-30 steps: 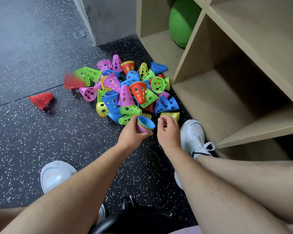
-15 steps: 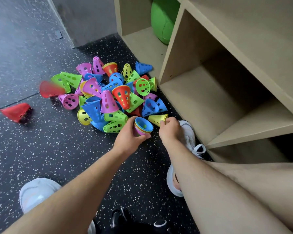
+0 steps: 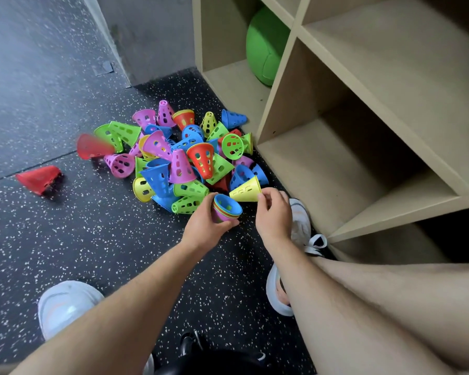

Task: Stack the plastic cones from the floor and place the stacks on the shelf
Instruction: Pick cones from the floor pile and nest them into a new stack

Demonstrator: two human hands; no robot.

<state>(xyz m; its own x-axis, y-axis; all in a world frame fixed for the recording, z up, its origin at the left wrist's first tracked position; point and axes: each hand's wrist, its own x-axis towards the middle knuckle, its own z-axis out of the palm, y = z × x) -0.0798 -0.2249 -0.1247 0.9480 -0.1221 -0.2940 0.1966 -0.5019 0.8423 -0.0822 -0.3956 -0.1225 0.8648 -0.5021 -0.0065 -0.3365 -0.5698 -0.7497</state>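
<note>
A pile of perforated plastic cones [image 3: 179,155] in pink, green, blue, yellow and red lies on the speckled floor beside the wooden shelf [image 3: 322,169]. My left hand [image 3: 205,226] grips a short stack of nested cones [image 3: 226,208], blue on the inside, open end up. My right hand [image 3: 272,212] pinches the rim of a yellow cone [image 3: 245,190], lifted just above and to the right of the stack, tip pointing left.
One red cone [image 3: 39,178] lies apart at the left, another red cone [image 3: 92,147] at the pile's left edge. A green ball [image 3: 266,50] sits in a far shelf compartment. My shoes [image 3: 65,307] and right leg are on the floor near the shelf.
My right hand has taken hold of the yellow cone at the pile's near edge and lifted it off the floor toward the stack. The left hand keeps holding the stack.
</note>
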